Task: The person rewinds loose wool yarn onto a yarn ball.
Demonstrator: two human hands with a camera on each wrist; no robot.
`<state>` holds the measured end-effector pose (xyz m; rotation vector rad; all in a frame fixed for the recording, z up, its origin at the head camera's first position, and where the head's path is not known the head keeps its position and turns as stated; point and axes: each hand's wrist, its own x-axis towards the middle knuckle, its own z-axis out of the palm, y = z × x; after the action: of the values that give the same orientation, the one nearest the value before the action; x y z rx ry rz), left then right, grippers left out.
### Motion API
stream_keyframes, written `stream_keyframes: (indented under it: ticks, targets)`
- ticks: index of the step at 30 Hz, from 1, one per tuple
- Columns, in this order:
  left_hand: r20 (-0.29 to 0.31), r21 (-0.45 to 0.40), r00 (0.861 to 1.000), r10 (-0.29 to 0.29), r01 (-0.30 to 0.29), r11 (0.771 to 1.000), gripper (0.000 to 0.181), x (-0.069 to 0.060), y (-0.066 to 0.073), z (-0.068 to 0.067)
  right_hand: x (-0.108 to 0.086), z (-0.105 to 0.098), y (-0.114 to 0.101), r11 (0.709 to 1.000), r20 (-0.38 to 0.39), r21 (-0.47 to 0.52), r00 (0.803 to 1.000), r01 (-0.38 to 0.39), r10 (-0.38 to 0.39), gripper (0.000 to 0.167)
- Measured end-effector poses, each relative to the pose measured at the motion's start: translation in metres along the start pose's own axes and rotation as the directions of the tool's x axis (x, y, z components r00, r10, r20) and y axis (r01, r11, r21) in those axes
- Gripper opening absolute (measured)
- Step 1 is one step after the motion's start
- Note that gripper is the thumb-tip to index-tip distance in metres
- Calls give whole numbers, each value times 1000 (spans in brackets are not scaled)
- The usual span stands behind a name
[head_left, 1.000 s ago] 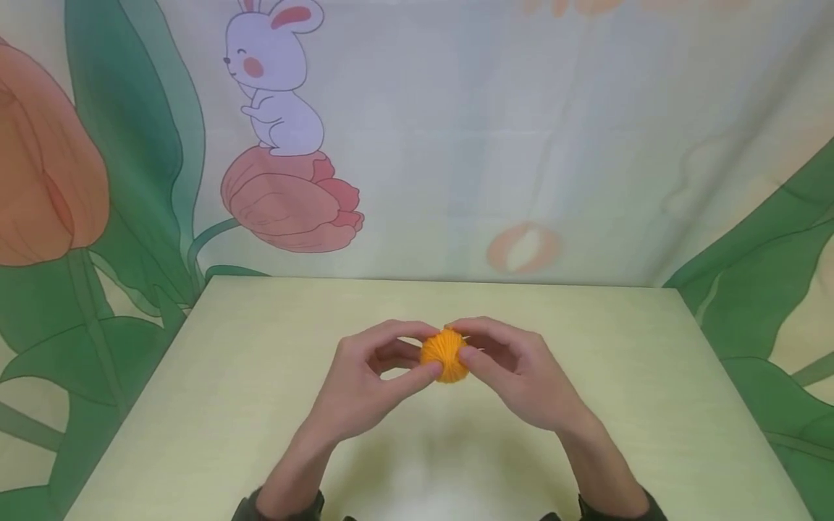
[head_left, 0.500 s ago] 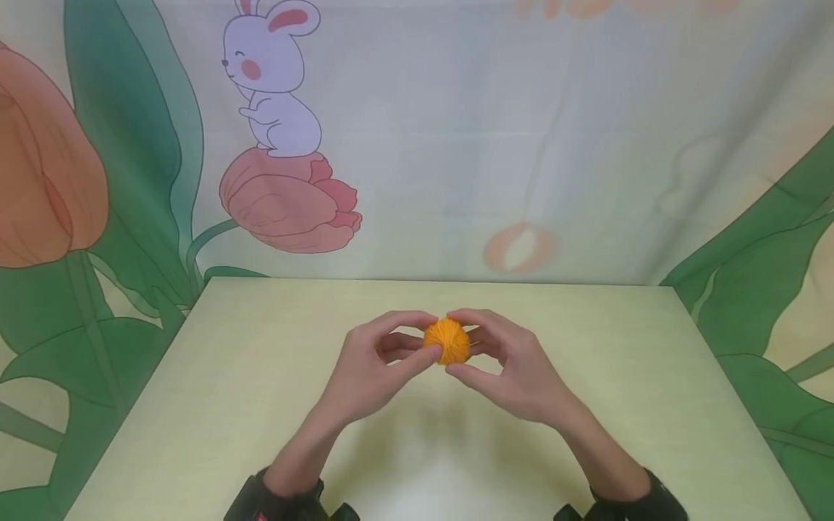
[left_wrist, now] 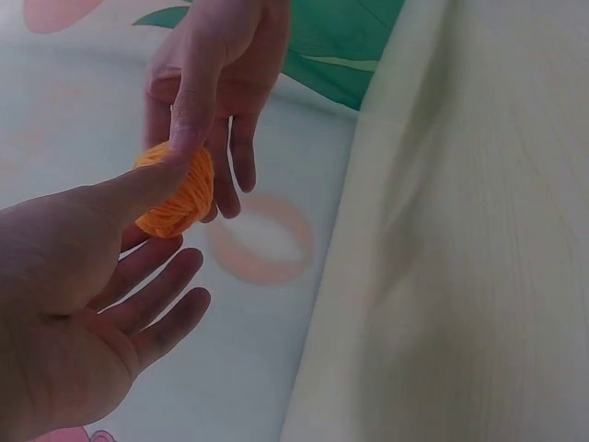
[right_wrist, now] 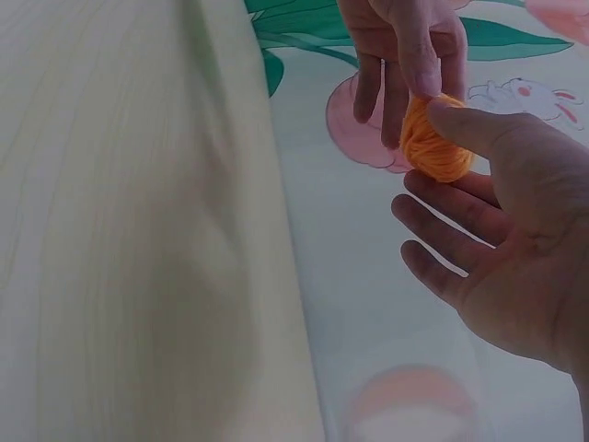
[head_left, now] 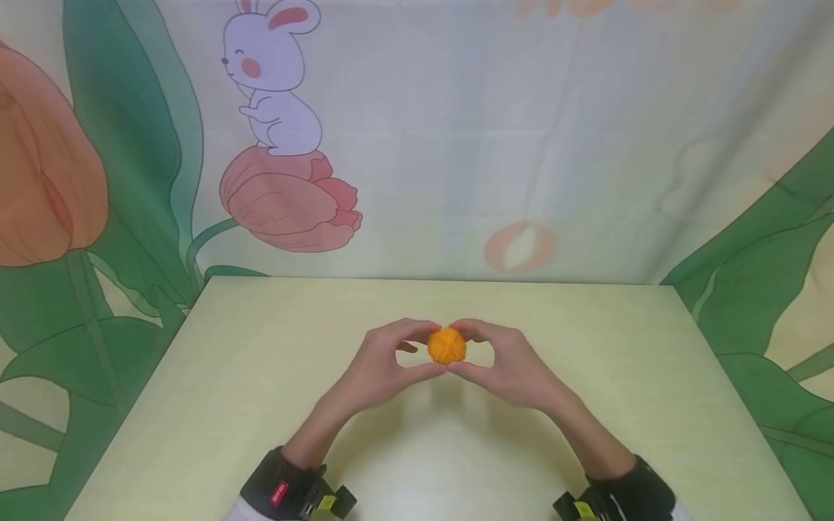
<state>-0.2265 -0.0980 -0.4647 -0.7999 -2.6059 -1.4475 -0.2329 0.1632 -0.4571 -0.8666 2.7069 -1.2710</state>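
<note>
A small orange ball of yarn (head_left: 447, 346) is held up above the table between both hands. My left hand (head_left: 391, 365) pinches it from the left, thumb on the near side and forefinger at the far side. From the right, my right hand (head_left: 504, 365) pinches it the same way, and the two thumb tips meet at its near edge. In the left wrist view the wound strands of the yarn ball (left_wrist: 179, 198) show beneath the thumbs. The right wrist view shows the yarn ball (right_wrist: 435, 143) with the other fingers of both hands spread loosely below it.
The pale wooden table (head_left: 260, 325) lies beneath the hands, which cast soft shadows on it. Behind it hangs a curtain (head_left: 417, 145) printed with a rabbit and tulips. Dark bands with small devices (head_left: 287, 488) sit on both wrists.
The right thumb has shifted from the ball's front to its near edge, beside the left thumb. The ball rose slightly, then sank a little, and its strands face differently. Both hands keep hold.
</note>
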Motion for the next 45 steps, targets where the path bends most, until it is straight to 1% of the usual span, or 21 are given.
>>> stream_keyframes:
  ticks: [4, 11, 14, 17, 18, 21, 24, 27, 31, 35, 45]
  targets:
    - [26, 14, 1000, -10, 10, 1000, 53, 2, -14, 7, 1, 5, 12, 1000, 50, -15, 999, -16, 16, 51]
    - [89, -15, 995, -34, 35, 999, 45, 4, -39, 23, 2, 15, 26, 995, 134, -31, 986, -96, 100, 49]
    - [122, -12, 991, -58, 60, 998, 44, 4, -47, 29, 2, 22, 34, 993, 159, -52, 981, -108, 115, 46]
    - [154, -3, 985, -83, 85, 996, 42, 3, -52, 34, 2, 30, 42, 990, 171, -85, 978, -109, 122, 43]
    - [162, 3, 983, -84, 85, 996, 41, 2, -54, 35, 2, 32, 44, 989, 173, -94, 977, -112, 127, 42]
    - [179, 26, 981, -77, 74, 997, 41, 1, -56, 38, 1, 38, 50, 984, 165, -132, 976, -119, 140, 43]
    - [183, 63, 981, -66, 55, 996, 42, 0, -57, 42, 0, 42, 53, 979, 151, -166, 978, -117, 143, 47]
    - [185, 90, 980, -80, 64, 994, 45, -2, -56, 43, -2, 44, 55, 976, 139, -190, 981, -111, 138, 49]
    - [181, 100, 979, -97, 80, 992, 47, -4, -55, 42, -4, 46, 53, 975, 128, -188, 981, -117, 142, 52]
    - [173, 119, 982, -81, 61, 991, 47, -6, -54, 39, -4, 47, 51, 975, 125, -191, 982, -115, 141, 54]
    - [155, 205, 985, -75, 43, 978, 54, -13, -49, 35, -12, 42, 50, 969, 135, -237, 985, -70, 104, 67]
